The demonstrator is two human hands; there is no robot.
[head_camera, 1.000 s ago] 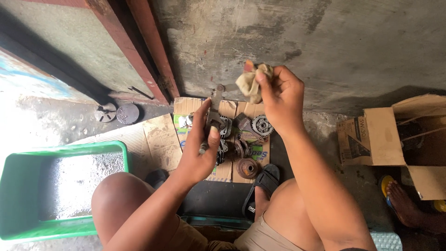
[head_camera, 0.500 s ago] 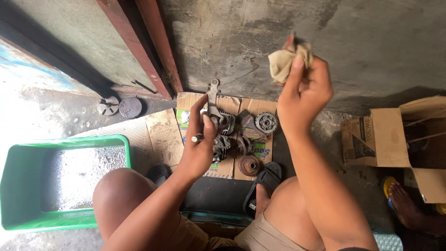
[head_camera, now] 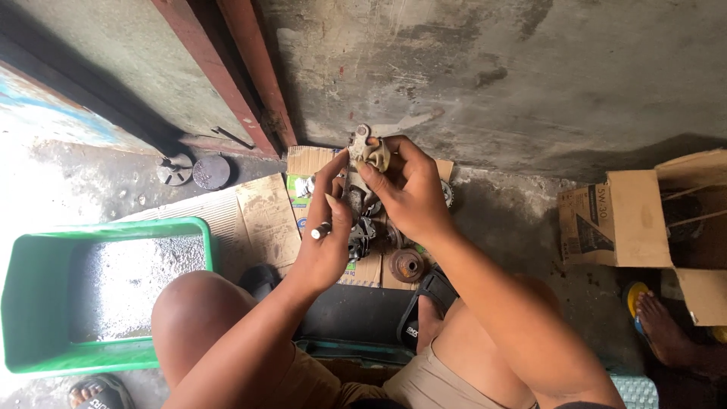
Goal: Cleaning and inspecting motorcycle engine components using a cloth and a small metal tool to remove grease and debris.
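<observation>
While the person squats over flattened cardboard (head_camera: 257,220) on the floor, a green plastic tub (head_camera: 45,303) sits at 8 o'clock, holding shallow water. Left hand (head_camera: 326,242) curled shut around the lower end of a grey metal part (head_camera: 357,155), with a small white-tipped rod (head_camera: 321,230) sticking out of the fist toward 9 o'clock. Part's long axis runs roughly 6 to 12 o'clock, top end pointing at the wall. Right hand (head_camera: 409,197) pinches a tan rag (head_camera: 375,154) against the part's upper end. Below the hands: rusty round parts (head_camera: 407,265) on the cardboard. Open carton (head_camera: 628,220) at 3 o'clock.
</observation>
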